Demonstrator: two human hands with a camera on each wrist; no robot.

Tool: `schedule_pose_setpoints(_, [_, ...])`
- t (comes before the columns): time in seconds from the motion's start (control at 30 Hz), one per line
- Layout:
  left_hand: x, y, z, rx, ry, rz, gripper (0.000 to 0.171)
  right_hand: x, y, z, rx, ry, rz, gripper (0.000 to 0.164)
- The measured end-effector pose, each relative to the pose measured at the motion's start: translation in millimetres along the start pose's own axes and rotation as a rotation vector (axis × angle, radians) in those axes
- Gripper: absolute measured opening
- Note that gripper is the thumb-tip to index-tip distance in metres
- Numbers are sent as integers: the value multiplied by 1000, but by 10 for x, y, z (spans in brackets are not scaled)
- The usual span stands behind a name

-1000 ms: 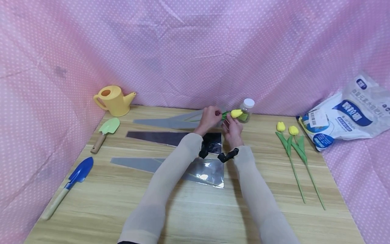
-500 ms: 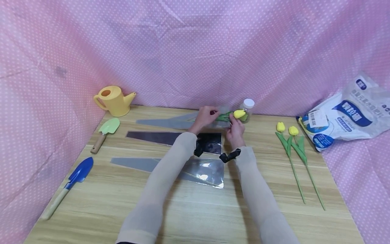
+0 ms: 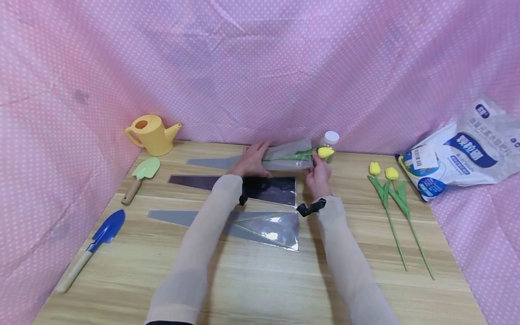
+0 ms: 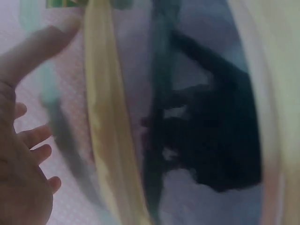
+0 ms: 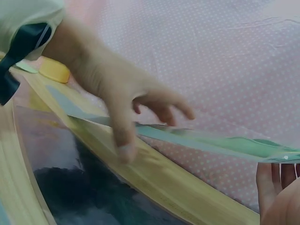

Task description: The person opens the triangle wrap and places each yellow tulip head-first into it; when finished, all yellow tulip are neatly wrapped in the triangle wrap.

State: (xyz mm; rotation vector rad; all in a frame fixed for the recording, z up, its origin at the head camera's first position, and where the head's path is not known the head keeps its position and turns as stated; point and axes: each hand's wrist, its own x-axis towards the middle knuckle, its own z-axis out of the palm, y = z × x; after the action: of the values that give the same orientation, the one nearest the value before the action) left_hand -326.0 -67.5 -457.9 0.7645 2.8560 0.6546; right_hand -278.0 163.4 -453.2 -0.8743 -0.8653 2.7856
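In the head view a yellow tulip [image 3: 326, 152] lies inside a see-through flower sleeve [image 3: 284, 155], its bloom poking out at the wide mouth. My right hand [image 3: 318, 177] pinches the tulip just below the bloom, at the sleeve's mouth. Its fingers [image 5: 266, 187] show under the sleeve in the right wrist view. Over the sleeve's narrower part, my left hand [image 3: 253, 160] is spread, thumb apart from the fingers. The right wrist view shows this left hand [image 5: 122, 96] with loose, parted fingers and nothing gripped. Green leaves lie within the sleeve.
Two flat sleeves, one dark [image 3: 268, 192] and one clear [image 3: 264, 228], lie nearer me. A white-capped jar [image 3: 331, 138] stands behind the bloom. Left are a watering can [image 3: 152, 135], a green trowel [image 3: 146, 168] and a blue trowel [image 3: 109, 226]. Right are two tulips [image 3: 386, 198] and a bag [image 3: 467, 153].
My left hand has moved left along the sleeve, its pinching fingers now spread. The tulip, the sleeve and my right hand have shifted slightly right.
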Motion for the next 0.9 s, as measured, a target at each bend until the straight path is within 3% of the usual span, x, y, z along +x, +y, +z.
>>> schedule_pose_setpoints(0.2, [-14,-71,40,63,-12,-23,100,4,-53,-28,138,0,76,9])
schedule_pose_setpoints(0.53, [30,-46,66,125,71,-43,77,12,-79,-32,234,-26,83,4])
schedule_pose_setpoints(0.7, [24,-27,51,150,83,-44,75,-3,-88,-41,204,-23,62,9])
schedule_pose_setpoints(0.9, [25,0,-19,165,121,-22,73,-7,-93,-75,77,5,-28,25])
